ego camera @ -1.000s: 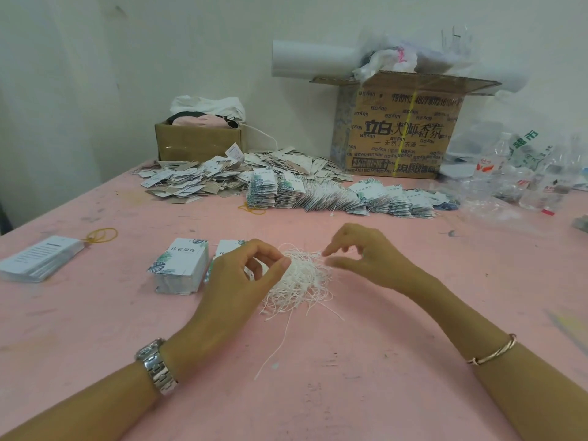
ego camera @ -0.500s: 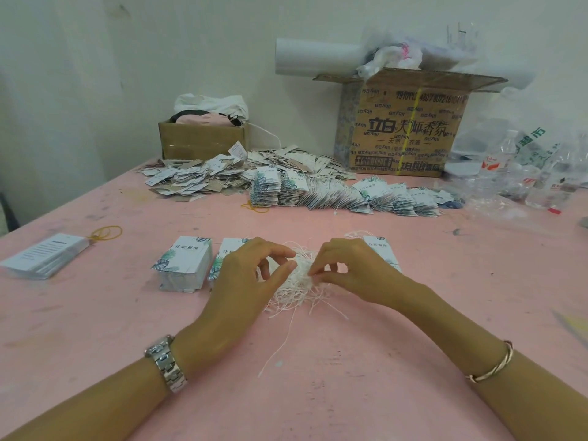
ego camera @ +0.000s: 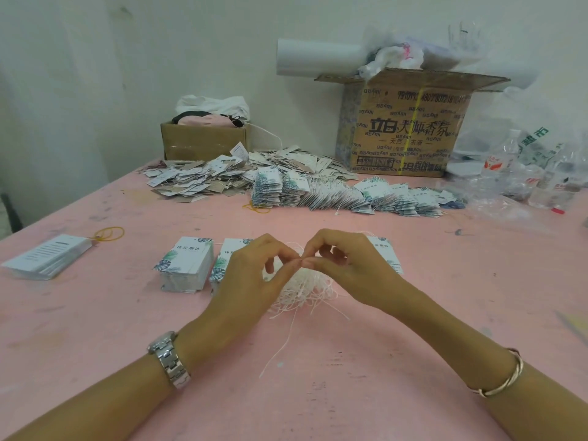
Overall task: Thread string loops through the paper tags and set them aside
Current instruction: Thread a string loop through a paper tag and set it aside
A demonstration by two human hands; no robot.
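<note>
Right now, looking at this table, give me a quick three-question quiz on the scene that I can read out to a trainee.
1. True or false: the left hand and right hand meet fingertip to fingertip, pinching at the white string.
2. Which wrist wears the metal watch? A) left B) right C) neither
3. Fill in: the stack of leaf-print tags stands on a ____ table.
Key: 1 true; 2 A; 3 pink.
</note>
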